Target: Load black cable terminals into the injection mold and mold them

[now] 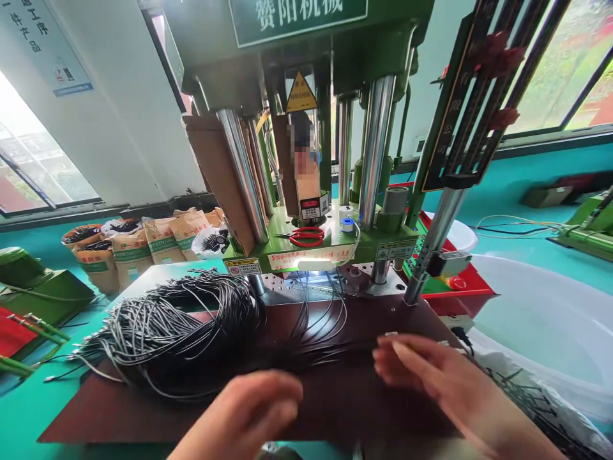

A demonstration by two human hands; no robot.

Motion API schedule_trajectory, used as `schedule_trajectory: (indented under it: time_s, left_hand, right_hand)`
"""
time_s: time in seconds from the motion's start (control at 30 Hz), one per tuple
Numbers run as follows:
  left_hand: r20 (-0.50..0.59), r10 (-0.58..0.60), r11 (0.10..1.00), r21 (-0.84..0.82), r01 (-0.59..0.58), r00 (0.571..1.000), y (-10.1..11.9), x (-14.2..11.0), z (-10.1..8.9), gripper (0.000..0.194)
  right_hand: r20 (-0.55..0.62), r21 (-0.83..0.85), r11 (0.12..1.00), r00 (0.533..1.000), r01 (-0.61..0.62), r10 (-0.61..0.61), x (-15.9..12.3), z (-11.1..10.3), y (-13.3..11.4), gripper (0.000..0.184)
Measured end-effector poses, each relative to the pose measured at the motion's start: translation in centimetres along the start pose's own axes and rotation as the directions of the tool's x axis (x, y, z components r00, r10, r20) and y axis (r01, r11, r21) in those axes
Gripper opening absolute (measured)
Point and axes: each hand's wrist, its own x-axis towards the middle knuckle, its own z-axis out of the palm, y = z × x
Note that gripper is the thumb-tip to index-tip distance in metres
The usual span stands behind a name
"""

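- Factory floor, teal-painted; dark brown work board (364,396) set in front of a green press (306,249) with chrome columns.
- Right hand (426,370): fingers loosely spread and flat, blurred, tips at a thin strand of black cable (316,313) on the board; grasp or mere touch impossible to tell.
- Left hand (253,409): loosely curled, low over the board's near edge, apparently holding nothing; blurred too.
- Big bundle of black cables (182,332) heaped on the board's left half, metal-tipped ends fanning out to the left; a few strands loop up toward the lit die opening under the press.
- Step judged: sorting or picking single cables out of the bundle for feeding at the die. Next move would call for pinching one strand clear of its neighbours without dragging the heap.
- Red-handled scissors (306,236) and a small tape roll (347,225) on the press platen.
- Writing: green nameplate (297,16) with white Chinese characters, cut off at top; yellow warning triangle (301,94); small warning stickers on the platen front, unreadable; wall poster (43,45) upper left, partly legible characters only.
- Paper sacks (134,252) along the far wall; white tub (550,319) at right.
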Motion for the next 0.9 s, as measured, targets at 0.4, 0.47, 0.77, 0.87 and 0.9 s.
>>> schedule_trajectory:
  time_s: [0.4,0.47,0.77,0.87,0.9]
  left_hand:
    - [-0.273,0.001,1.000,0.026,0.007,0.962,0.3,12.2,2.8,0.051]
    - [-0.274,0.000,1.000,-0.014,-0.004,0.962,0.3,12.4,2.9,0.048]
    - [-0.398,0.075,0.988,-0.092,-0.121,0.914,2.0,9.9,1.5,0.030]
    - [-0.547,0.333,0.942,0.151,-0.300,0.768,2.9,6.0,4.0,0.031]
    - [-0.458,0.487,0.872,0.207,-0.443,0.744,2.9,4.9,5.2,0.033]
  right_hand:
    - [-0.045,0.513,0.852,0.988,-0.105,0.149,10.6,5.6,-1.7,0.023]
    - [0.015,0.535,0.829,0.983,-0.161,0.181,10.7,6.2,-1.9,0.027]
    - [0.363,0.614,0.685,0.911,-0.392,0.196,9.4,9.5,-2.4,0.028]
    - [0.378,0.665,0.646,0.915,-0.376,0.144,8.8,10.7,-3.5,0.028]
    - [0.375,0.674,0.640,0.917,-0.368,0.133,8.7,11.1,-4.0,0.027]
